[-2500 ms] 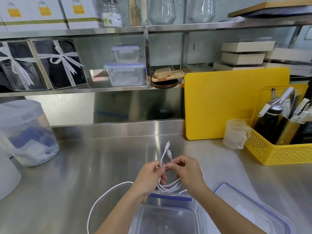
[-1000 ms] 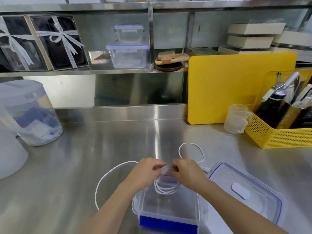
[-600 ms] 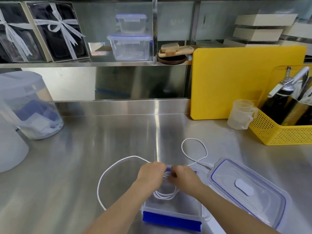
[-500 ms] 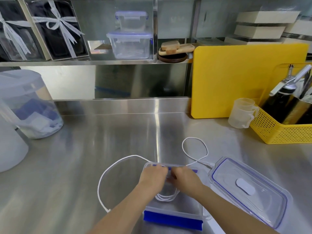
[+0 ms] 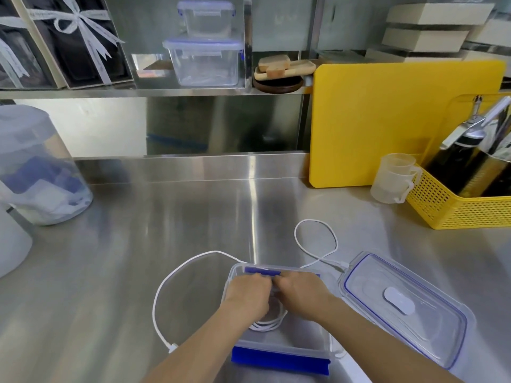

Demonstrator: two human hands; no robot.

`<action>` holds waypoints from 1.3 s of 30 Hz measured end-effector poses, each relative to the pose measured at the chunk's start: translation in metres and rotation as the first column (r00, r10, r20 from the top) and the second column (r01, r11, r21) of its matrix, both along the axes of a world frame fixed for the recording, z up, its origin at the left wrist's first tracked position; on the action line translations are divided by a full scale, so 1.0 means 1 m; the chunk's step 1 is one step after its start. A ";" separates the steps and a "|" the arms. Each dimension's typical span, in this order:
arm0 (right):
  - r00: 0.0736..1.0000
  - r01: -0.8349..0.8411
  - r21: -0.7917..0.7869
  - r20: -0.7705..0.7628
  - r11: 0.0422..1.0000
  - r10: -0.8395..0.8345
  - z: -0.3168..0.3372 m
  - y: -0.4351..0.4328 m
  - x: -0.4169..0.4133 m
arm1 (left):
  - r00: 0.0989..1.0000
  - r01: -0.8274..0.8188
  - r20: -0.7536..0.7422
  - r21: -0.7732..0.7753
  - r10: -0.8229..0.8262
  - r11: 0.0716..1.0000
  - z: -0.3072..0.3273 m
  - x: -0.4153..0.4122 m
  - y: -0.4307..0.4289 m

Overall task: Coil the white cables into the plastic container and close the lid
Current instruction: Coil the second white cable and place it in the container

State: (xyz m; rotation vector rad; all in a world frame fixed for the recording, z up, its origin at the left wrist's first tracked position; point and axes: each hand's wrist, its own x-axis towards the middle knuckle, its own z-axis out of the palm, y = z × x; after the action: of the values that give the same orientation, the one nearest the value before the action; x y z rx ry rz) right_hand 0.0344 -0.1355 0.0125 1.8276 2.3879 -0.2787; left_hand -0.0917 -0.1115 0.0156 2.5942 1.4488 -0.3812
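Observation:
A clear plastic container (image 5: pixel 304 346) with blue clips stands open at the near edge of the steel counter. My left hand (image 5: pixel 247 295) and my right hand (image 5: pixel 300 293) are both inside it, side by side, pinching a small coil of white cable (image 5: pixel 266 324) that hangs below them onto the container floor. A loose white cable (image 5: pixel 177 275) arcs over the counter to the left of the container, and another loop of cable (image 5: pixel 315 230) lies behind it. The clear lid (image 5: pixel 431 327) with blue seal lies flat to the right.
A yellow basket (image 5: pixel 459 211) with bottles and a stack of small measuring cups (image 5: pixel 392 178) stand at the right, in front of a yellow cutting board (image 5: pixel 387 120). A translucent lidded bin (image 5: pixel 36 167) sits at the left. Shelves behind hold containers and boxes.
Both hands have lowered the coiled cable from above the counter down into the open container. One cable end now lies as a loop behind the container.

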 end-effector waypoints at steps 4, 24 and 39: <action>0.999 0.004 0.119 -0.042 0.993 0.001 0.020 0.004 0.013 | 0.997 0.032 0.067 0.109 -0.040 0.994 0.017 0.011 0.009; 0.972 0.232 0.332 -0.107 0.914 -0.208 -0.024 0.011 0.119 | 0.983 0.173 0.108 -0.255 -0.150 0.951 -0.020 0.096 0.079; 0.939 0.302 0.294 -0.258 0.907 -0.229 -0.015 0.041 0.127 | 0.849 0.099 0.527 -0.072 -0.047 0.992 -0.022 0.100 0.098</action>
State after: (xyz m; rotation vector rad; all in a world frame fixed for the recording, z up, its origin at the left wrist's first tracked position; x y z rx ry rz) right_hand 0.1615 -0.0942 -0.0023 2.4006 2.4387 -0.1107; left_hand 0.0084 -0.0138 -0.0064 2.4072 1.1076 0.2393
